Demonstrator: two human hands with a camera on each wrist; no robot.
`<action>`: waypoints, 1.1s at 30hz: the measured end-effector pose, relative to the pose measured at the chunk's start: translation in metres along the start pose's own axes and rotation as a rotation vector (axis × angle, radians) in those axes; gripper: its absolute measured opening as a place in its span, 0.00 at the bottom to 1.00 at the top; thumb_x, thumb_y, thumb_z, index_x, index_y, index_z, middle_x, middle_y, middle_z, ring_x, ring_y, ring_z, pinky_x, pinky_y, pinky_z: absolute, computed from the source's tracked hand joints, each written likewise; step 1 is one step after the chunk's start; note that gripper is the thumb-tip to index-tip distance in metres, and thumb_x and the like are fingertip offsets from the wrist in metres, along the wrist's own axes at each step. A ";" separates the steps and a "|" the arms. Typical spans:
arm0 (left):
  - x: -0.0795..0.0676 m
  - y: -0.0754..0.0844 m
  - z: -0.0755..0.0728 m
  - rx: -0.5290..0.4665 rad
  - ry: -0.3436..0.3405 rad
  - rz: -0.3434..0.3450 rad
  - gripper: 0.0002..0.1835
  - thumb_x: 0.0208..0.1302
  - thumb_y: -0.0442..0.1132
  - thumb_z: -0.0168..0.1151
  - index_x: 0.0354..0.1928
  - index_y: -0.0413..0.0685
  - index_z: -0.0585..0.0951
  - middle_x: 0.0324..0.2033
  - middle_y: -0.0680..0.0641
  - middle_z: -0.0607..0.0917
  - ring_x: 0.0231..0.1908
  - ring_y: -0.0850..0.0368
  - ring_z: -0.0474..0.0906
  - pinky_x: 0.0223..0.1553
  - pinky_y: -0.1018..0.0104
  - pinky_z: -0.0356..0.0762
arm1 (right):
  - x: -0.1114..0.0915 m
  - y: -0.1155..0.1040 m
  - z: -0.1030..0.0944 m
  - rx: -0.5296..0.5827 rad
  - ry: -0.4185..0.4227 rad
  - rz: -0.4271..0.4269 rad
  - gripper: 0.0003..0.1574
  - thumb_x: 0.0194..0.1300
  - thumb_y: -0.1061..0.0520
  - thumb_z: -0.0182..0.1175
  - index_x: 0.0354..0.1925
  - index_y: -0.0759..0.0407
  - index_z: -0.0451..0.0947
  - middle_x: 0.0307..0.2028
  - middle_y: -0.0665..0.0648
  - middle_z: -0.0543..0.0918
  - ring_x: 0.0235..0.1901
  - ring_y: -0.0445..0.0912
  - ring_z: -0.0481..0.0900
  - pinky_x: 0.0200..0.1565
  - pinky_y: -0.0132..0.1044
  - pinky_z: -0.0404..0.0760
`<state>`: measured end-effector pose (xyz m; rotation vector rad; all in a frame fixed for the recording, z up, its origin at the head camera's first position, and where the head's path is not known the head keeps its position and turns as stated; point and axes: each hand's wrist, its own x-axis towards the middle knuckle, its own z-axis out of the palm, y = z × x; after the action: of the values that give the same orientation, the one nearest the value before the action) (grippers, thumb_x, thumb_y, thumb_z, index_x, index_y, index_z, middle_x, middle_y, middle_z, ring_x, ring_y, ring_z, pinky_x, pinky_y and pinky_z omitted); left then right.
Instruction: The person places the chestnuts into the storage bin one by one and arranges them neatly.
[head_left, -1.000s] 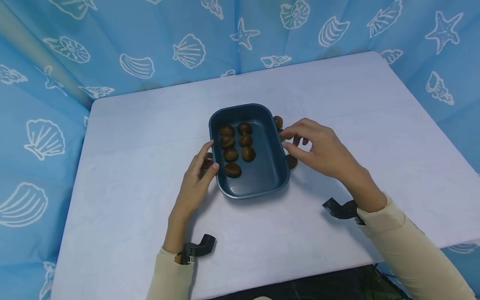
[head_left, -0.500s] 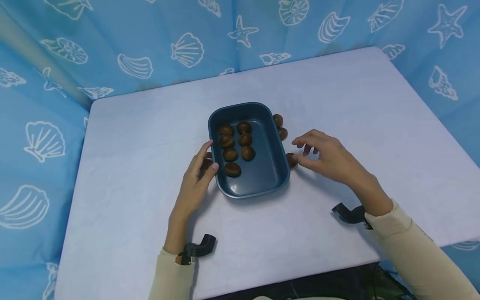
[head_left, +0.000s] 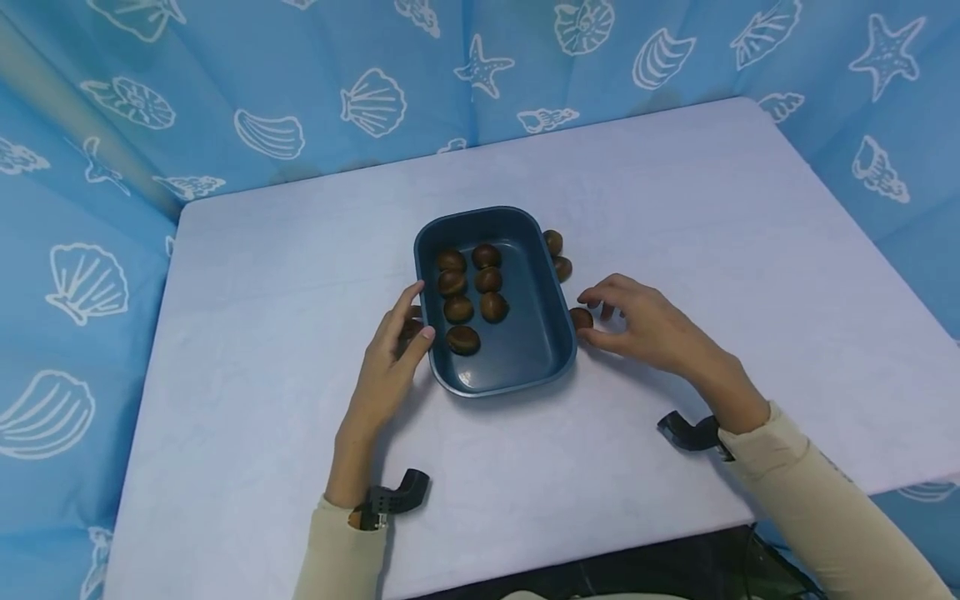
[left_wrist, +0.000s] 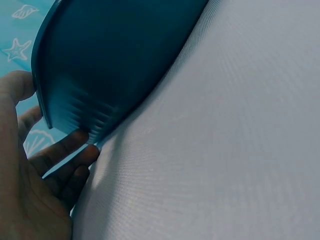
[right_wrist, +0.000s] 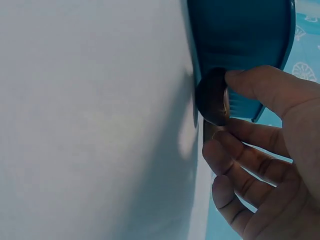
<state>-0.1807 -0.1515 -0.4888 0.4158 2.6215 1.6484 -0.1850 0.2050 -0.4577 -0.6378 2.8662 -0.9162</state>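
Observation:
A deep blue rectangular tray with rounded corners (head_left: 536, 333) stands mid-table, with several shiny brown chestnuts (head_left: 463, 340) in two columns in its left half. My left hand (head_left: 381, 367) rests against the tray's left side, thumb and index fingertip at the rim. Partly hidden behind those fingers are brown chestnuts (head_left: 411, 330) outside the tray. At the tray's right side my right hand (head_left: 641, 327) has thumb and fingers around one chestnut (head_left: 581, 318). In the right wrist view this chestnut (right_wrist: 212, 97) sits between thumb and index fingertip, close against the tray wall.
Two more chestnuts (head_left: 561, 267) lie on the table along the tray's right side, further back. A white cloth (head_left: 262, 400) covers the table. A blue curtain with shell prints (head_left: 315, 83) hangs behind and at the sides.
My right hand drew back from the far chestnuts on the right, moved nearer to me, then closed around the nearest one there. My left hand and the tray stayed in place.

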 end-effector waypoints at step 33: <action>-0.002 0.001 0.002 -0.005 0.009 -0.017 0.29 0.76 0.57 0.51 0.75 0.78 0.59 0.59 0.49 0.75 0.55 0.56 0.74 0.57 0.52 0.70 | -0.010 -0.010 0.010 -0.051 -0.021 -0.095 0.23 0.54 0.55 0.74 0.49 0.57 0.84 0.41 0.48 0.80 0.38 0.42 0.77 0.43 0.41 0.78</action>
<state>-0.1787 -0.1497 -0.4896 0.3858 2.6186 1.6560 -0.1702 0.1958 -0.4611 -0.7899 2.8712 -0.8458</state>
